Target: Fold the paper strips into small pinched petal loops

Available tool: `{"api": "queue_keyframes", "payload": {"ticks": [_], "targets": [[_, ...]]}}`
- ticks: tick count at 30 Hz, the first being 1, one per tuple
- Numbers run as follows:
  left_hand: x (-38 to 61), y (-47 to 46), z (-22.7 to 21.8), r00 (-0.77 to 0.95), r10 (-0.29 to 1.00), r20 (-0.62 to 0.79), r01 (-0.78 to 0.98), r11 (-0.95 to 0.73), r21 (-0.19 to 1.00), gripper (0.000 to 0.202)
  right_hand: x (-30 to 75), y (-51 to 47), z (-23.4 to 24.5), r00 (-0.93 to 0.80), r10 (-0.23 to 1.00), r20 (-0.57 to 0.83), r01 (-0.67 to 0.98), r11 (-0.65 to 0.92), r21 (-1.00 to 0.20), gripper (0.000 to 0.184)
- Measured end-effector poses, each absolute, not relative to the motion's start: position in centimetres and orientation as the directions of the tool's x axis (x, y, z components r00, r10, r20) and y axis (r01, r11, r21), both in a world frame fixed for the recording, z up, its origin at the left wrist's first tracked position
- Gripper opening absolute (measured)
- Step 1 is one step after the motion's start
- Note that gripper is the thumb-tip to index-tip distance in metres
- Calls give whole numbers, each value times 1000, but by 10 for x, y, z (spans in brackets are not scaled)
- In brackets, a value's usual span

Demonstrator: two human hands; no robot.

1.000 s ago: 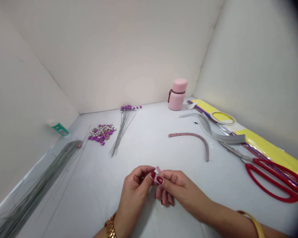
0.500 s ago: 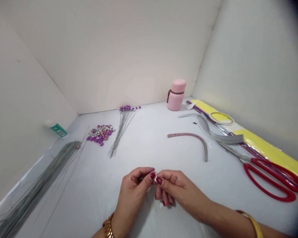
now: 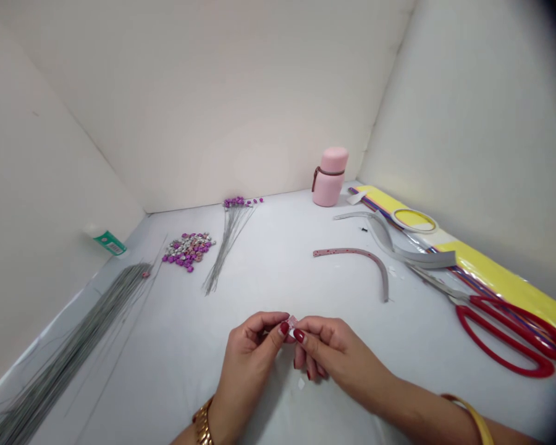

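My left hand (image 3: 248, 352) and my right hand (image 3: 333, 352) meet low in the middle of the view, above the white work surface (image 3: 176, 346). Between their fingertips I pinch a tiny pink-and-white scrap (image 3: 292, 322), probably paper or tape. My fingers hide most of it. Its exact shape is too small to tell. Below my right hand, a small white scrap (image 3: 301, 383) lies on the surface. Both wrists wear gold jewellery, and the nails are dark red.
Right: red-handled scissors (image 3: 505, 334), a pink-dotted curved strip (image 3: 352, 252), grey strips (image 3: 393, 244), a tape roll (image 3: 414, 220), yellow sheets (image 3: 500, 275). Back: a pink bottle (image 3: 328, 177). Left: a bead pile (image 3: 188, 251), beaded wires (image 3: 231, 247), a long wire bundle (image 3: 69, 340), a green-labelled tube (image 3: 110, 243).
My fingers have shifted slightly on the scrap, and more of it shows than half a second ago. My hands have stayed in about the same place.
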State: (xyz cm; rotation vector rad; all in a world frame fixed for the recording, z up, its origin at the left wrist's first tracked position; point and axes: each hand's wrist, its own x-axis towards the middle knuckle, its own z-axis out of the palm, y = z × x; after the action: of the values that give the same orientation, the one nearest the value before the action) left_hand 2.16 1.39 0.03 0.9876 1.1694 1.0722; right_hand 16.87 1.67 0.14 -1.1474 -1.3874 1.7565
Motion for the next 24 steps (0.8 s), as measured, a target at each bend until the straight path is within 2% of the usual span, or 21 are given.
{"api": "queue_keyframes", "payload": {"ticks": [3,7,11,14,19,21,24], "targets": [[21,14,-1,69,984,-165,-74,170,983,12,169,17,2,-426,868,-254,46,-260,-965,28],[19,9,-2,11,999,37,152,-38,988,13,168,17,2,-441,860,-255,19,-275,-961,31],[16,2,-2,60,953,298,396,-297,869,25,167,17,1,-442,857,-266,-41,-315,-948,38],[17,0,-1,169,901,401,482,-430,763,30,166,16,-1,-415,866,-279,-75,-339,-938,41],[18,1,1,248,884,396,464,-468,753,34,165,17,1,-376,877,-300,-115,-366,-924,38],[18,3,0,186,919,347,435,-393,810,34,165,18,2,-368,877,-308,-140,-380,-914,38],[18,7,-2,71,980,186,329,-199,923,24,166,18,3,-382,871,-310,-163,-393,-905,38]]}}
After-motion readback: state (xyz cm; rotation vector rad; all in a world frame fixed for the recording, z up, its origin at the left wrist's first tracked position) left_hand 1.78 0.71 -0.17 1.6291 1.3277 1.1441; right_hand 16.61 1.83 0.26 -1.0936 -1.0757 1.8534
